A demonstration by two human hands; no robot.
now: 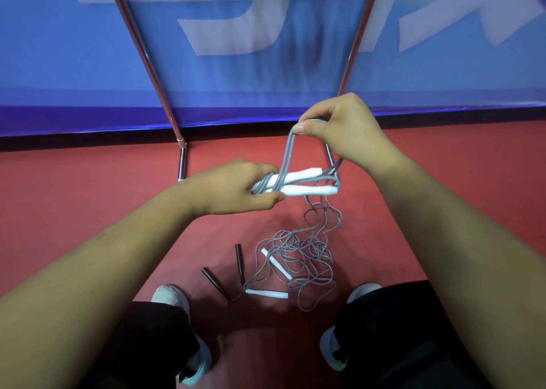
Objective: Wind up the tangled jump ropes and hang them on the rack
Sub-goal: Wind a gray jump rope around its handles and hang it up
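My left hand [236, 188] grips two white handles [307, 183] of a grey jump rope, held side by side and pointing right, with grey cord wrapped round their left ends. My right hand [339, 126] is above them and pinches a loop of that grey cord [288, 152], pulled up taut from the handles. More grey cord trails down from the handles into a tangled pile [298, 261] on the red floor. The pile also holds two white handles [276, 263] and two black handles [239, 263]. The rack's chrome legs [147, 55] rise on both sides behind my hands.
A blue banner with white lettering [266, 78] stands behind the rack, its lower edge at the floor. The rack's short chrome feet [181, 164] rest on the red floor [74, 188]. My two feet in light shoes [174, 297] flank the tangled pile.
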